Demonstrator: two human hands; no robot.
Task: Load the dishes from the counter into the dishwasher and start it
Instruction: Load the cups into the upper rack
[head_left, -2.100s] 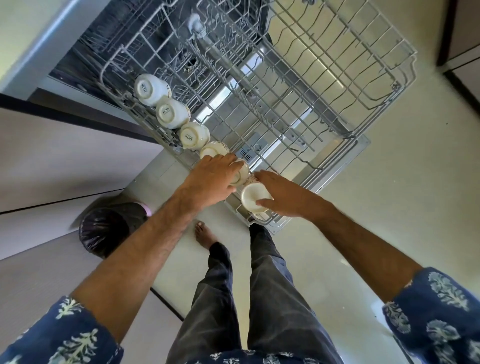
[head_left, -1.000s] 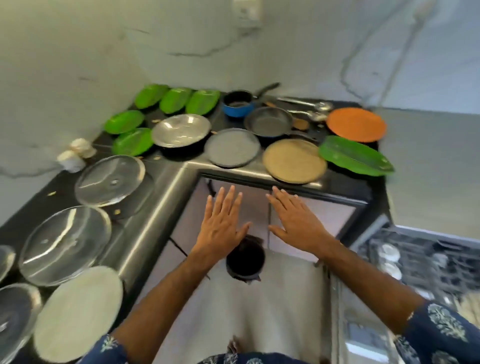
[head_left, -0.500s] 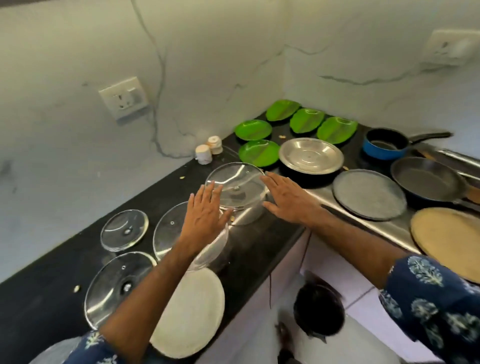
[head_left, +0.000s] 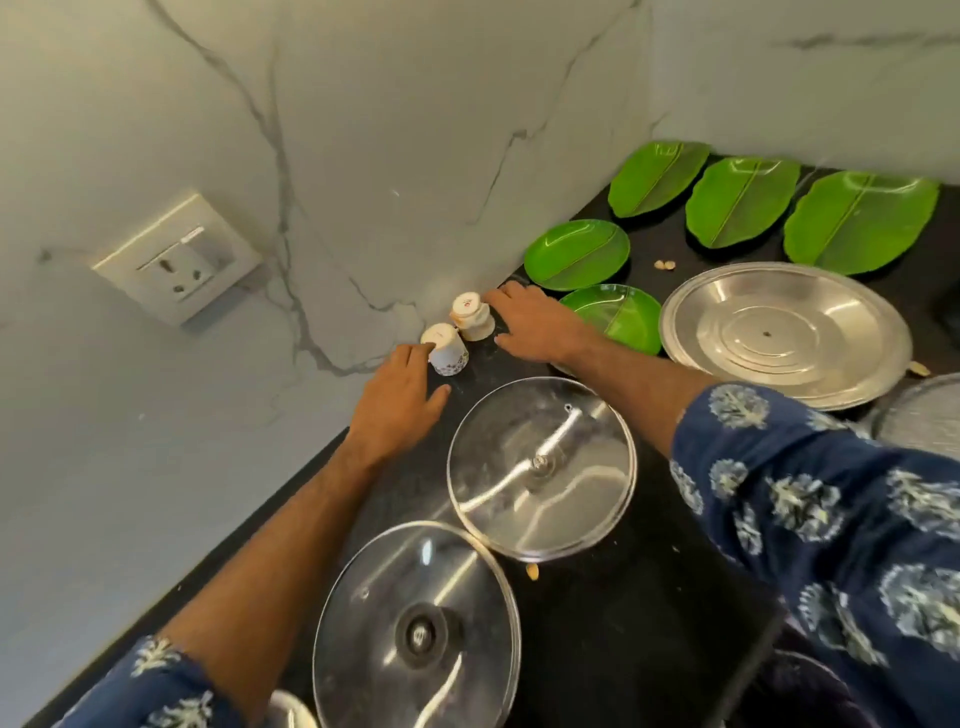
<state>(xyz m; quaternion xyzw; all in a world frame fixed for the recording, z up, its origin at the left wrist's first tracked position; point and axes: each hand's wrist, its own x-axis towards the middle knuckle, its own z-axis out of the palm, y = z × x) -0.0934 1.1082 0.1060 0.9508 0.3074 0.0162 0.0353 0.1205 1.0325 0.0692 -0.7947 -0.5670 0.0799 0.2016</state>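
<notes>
Two small white cups stand upside down on the black counter (head_left: 623, 613) against the marble wall: a near cup (head_left: 445, 351) with a blue pattern and a far cup (head_left: 471, 317). My left hand (head_left: 397, 400) reaches the near cup, fingertips at its left side, thumb spread to the right. My right hand (head_left: 535, 325) lies just right of the far cup, fingers extended beside it. Neither hand visibly grips a cup. The dishwasher is out of view.
Two glass lids (head_left: 540, 467) (head_left: 415, 629) lie under my forearms. A large steel plate (head_left: 784, 332) sits at right. Green round plates (head_left: 576, 254) (head_left: 613, 317) and leaf-shaped green plates (head_left: 657, 176) fill the back corner. A wall socket (head_left: 176, 260) is at left.
I turned from the dishwasher rack to the counter. Both hands moved forward past the glass lids and now reach the two upturned cups by the wall.
</notes>
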